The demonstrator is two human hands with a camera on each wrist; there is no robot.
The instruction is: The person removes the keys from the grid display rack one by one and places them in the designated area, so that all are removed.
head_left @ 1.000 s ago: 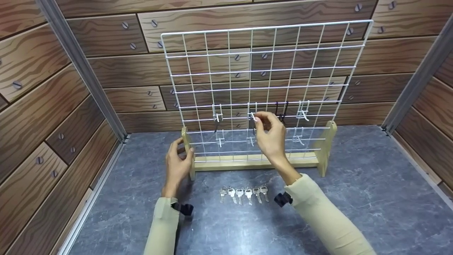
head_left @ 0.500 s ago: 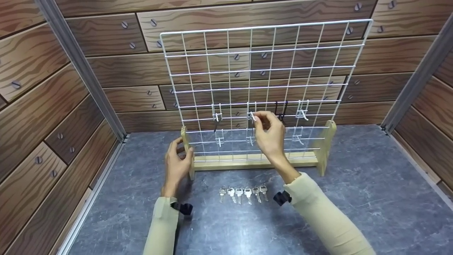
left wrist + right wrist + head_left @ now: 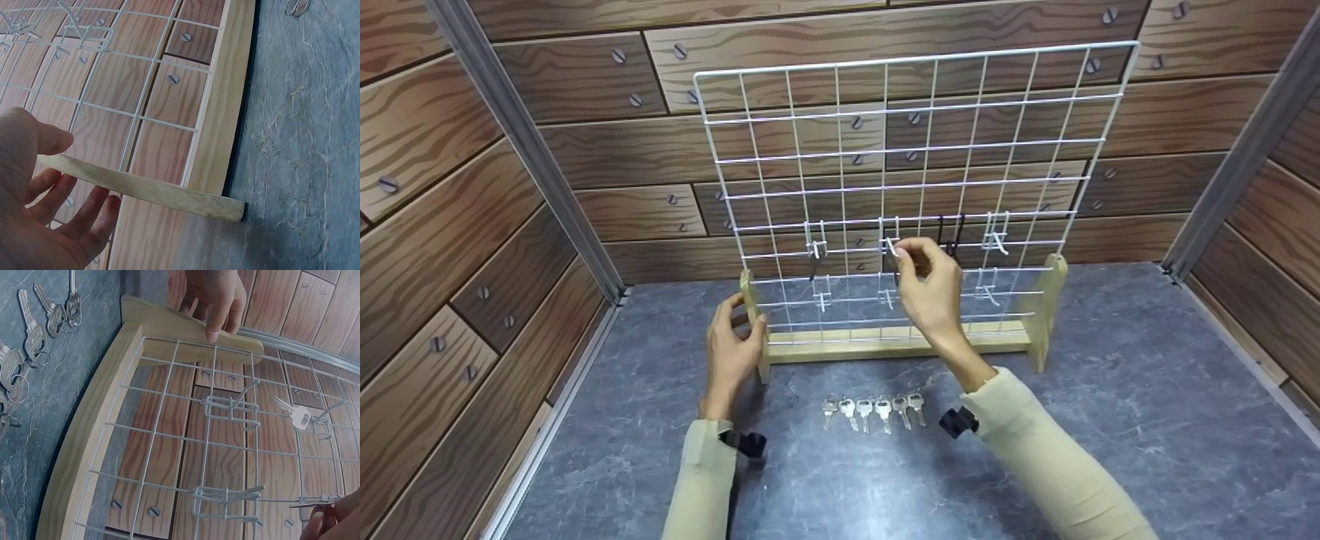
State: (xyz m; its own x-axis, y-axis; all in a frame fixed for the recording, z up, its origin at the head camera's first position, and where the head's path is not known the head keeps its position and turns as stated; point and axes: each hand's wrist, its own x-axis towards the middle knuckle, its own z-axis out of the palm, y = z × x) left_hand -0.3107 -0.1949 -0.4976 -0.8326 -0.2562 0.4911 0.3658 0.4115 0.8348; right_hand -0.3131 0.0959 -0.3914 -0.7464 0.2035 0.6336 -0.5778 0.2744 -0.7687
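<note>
A white wire grid rack [image 3: 919, 142] stands in a pale wooden base. My left hand [image 3: 731, 349] grips the base's left side post [image 3: 146, 188], thumb on one face and fingers on the other. At the middle upper hook of the grid, my right hand [image 3: 934, 289] pinches a small key [image 3: 309, 505], seen edge-on in the right wrist view with its ring by the fingers. Another key [image 3: 301, 417] hangs from the upper left hook [image 3: 816, 249]. White hooks sit in two rows, including a lower left hook [image 3: 823, 300] and a lower right one [image 3: 988, 295].
Several keys with rings [image 3: 865, 409] lie in a row on the grey marbled table [image 3: 840, 487] before the rack. A black hook [image 3: 950, 236] is on the grid right of the right hand. Wood-patterned walls [image 3: 607, 150] with metal corner rails surround the table.
The head view has shifted slightly, so the scene sits a little further left. Both hands keep their places at the post and the middle upper hook.
</note>
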